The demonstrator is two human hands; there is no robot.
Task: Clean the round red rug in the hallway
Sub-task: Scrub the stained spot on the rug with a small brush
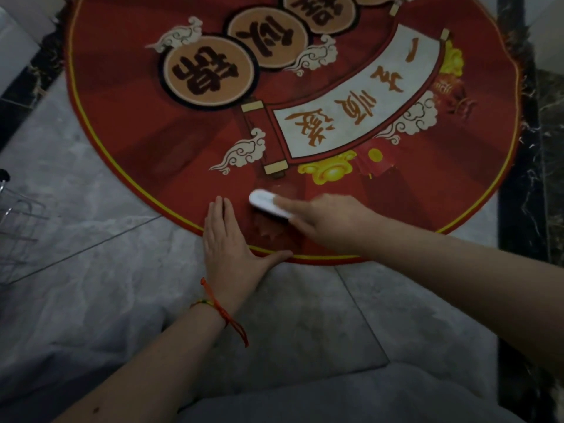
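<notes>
Rug: I see the round red rug lying flat on the grey tiled floor, filling the far half of the view; its far edge is cut off by the top of the frame and its right edge lies over a dark marble strip.
Rug pattern: tan discs with dark characters, a white scroll, cloud shapes and gold ornaments; the detail at the far right is too dim for me to read.
Brush: a white brush sits on the near part of the rug, just beyond the yellow border line; its near end is hidden under the hand and its underside is out of sight.
Right hand: my right hand grips the brush, fingers curled over its top; it is blurred, so I cannot count the fingers.
Left hand: my left hand presses flat on the rug's near edge, just left of the brush, fingers straight and together, thumb spread along the rim.
Wrist: a red cord bracelet on the left wrist.
Near edge: grey cloth, probably my lap, cut off by the frame.
Far left: a wire rack, only partly in view and hard to make out.
</notes>
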